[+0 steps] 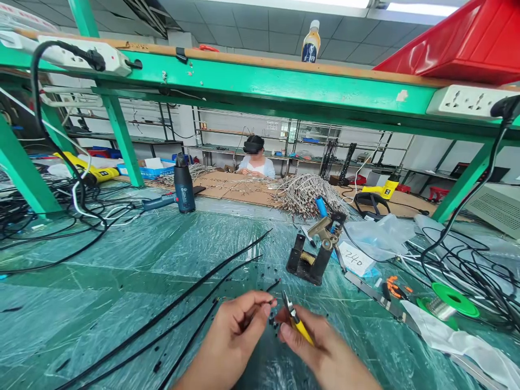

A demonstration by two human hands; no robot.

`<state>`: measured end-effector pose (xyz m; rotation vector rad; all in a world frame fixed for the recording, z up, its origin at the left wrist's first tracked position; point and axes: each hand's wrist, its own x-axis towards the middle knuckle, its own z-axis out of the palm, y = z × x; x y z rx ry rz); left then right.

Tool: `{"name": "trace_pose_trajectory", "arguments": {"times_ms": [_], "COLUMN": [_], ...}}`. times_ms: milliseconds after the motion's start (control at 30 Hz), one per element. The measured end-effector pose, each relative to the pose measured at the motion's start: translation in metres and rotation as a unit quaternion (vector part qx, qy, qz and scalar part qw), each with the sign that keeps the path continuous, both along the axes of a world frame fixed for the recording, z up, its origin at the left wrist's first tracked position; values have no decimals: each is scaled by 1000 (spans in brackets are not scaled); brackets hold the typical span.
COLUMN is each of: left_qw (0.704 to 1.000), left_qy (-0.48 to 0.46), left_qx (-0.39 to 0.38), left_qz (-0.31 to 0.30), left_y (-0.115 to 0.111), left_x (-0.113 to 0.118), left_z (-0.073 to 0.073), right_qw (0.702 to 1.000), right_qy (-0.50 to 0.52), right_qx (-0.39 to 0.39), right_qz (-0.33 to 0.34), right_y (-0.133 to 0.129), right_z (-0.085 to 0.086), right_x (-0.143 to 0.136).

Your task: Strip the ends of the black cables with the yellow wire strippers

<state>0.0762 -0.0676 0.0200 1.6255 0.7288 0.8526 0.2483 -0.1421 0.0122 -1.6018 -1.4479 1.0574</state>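
Observation:
My left hand is closed, its thumb and index finger pinching the end of a thin black cable whose tip barely shows; the palm hides the rest. Just beside it, my right hand grips yellow-handled cutters, jaws pointing up and away from me, close to the left fingertips. Several long black cables lie across the bench to the left of my hands. Behind the fingers a short cable end with a reddish tip pokes out. Small black scraps are scattered around and under the hands.
A black metal stand with a clamp stands ahead. To the right are a solder wire spool, a metal ruler and tangled cables. A heat gun stands left. Across the bench a person sits near bundled wires.

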Motion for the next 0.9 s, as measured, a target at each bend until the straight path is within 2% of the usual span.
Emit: {"name": "trace_pose_trajectory", "arguments": {"times_ms": [133,300,467,767,900], "left_qw": [992,980,979,984,987], "left_qy": [64,114,112,93,86], "left_qx": [110,163,172,153,135], "left_qz": [14,12,1,-7,-3], "left_y": [1,1,1,2,1], "left_x": [-3,-4,-4,-3,-2], "left_z": [-1,1,6,8,7], "right_qw": [999,997,994,989,987], "right_qy": [5,-29,-49,-129,-147], "right_qx": [10,25,31,13,13], "right_qz": [43,63,92,66,58], "right_y": [-1,2,4,4,2], "right_z": [3,3,2,-2,1], "right_x": [0,1,2,0,-2]}}
